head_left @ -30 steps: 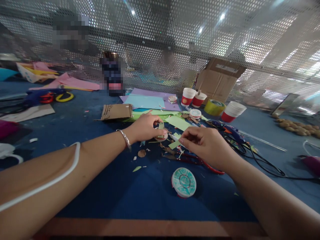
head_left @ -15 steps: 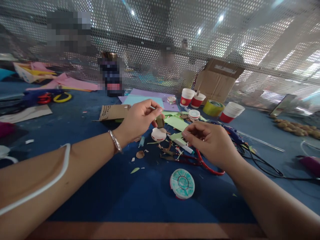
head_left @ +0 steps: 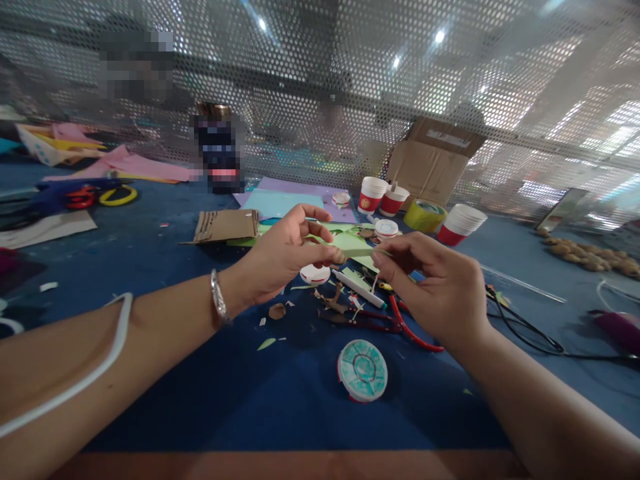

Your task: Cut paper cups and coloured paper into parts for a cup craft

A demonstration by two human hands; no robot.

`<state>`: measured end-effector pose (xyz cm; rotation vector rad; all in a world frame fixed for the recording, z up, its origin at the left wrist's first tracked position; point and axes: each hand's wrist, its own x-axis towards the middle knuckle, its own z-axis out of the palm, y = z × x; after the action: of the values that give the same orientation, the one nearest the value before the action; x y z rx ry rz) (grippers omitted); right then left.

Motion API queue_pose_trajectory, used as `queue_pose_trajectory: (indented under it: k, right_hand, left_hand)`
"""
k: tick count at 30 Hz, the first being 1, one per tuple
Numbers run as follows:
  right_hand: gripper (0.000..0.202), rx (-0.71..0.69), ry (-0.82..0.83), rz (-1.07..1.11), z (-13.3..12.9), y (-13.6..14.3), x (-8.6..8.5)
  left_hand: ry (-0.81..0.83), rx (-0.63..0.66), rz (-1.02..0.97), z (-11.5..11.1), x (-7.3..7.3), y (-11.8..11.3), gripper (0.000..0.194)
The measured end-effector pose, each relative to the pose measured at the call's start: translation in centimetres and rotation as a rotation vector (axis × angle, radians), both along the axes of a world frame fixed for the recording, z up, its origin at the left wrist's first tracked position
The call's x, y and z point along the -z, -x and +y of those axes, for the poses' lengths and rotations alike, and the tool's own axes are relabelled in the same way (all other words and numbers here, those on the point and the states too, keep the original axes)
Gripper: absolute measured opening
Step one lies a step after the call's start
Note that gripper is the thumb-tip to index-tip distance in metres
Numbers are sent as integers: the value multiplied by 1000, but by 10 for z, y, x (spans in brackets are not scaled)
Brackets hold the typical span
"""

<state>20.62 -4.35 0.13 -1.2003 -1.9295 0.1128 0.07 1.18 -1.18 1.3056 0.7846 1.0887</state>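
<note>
My left hand [head_left: 295, 252] pinches one end of a narrow pale green paper strip [head_left: 361, 253] between thumb and finger, its other fingers curled loosely above. The strip's far end is between the thumb and fingers of my right hand [head_left: 435, 283], so it spans the gap over the scraps. A white cup base with a red edge [head_left: 315, 275] lies just under my left fingertips. Between the hands rests a white marker [head_left: 359, 288] with a teal end. Red-handled scissors [head_left: 413, 330] lie below my right hand. Closer to me sits a teal-coloured round cup base [head_left: 363, 371].
Paper cups [head_left: 373, 195] stand at the back beside yellow-green tape [head_left: 425, 215], with another cup stack [head_left: 461, 223] to the right. Corrugated cardboard [head_left: 227, 225] lies behind my left forearm. Black cable [head_left: 530, 340] runs along the right. A perforated screen [head_left: 300, 80] borders the table.
The small brownish piece at my left fingertips is no longer visible. My left hand has moved slightly down, and now pinches the green paper strip that runs to my right hand.
</note>
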Motion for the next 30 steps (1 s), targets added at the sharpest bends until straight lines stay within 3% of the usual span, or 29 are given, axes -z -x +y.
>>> queue_pose_trajectory:
  k: [7, 14, 18, 23, 27, 30]
  right_hand:
    - [6, -52, -238, -47, 1, -4, 8]
    - [11, -221, -233, -97, 4, -5, 12]
    - [10, -319, -151, -171, 4, -5, 10]
    - [16, -451, 17, -402, 8, -8, 15]
    - [19, -491, 115, -548, 8, -8, 17]
    - [17, -490, 173, -603, 6, -6, 14]
  left_hand:
    - [156, 38, 12, -2, -6, 1, 57]
    - [186, 53, -118, -2, -4, 1, 53]
    - [186, -62, -202, 1, -4, -1, 64]
    - [180, -188, -165, 9, 0, 0, 67]
    - [206, -170, -167, 12, 6, 1, 57]
    - [155, -142, -155, 14, 11, 1, 35]
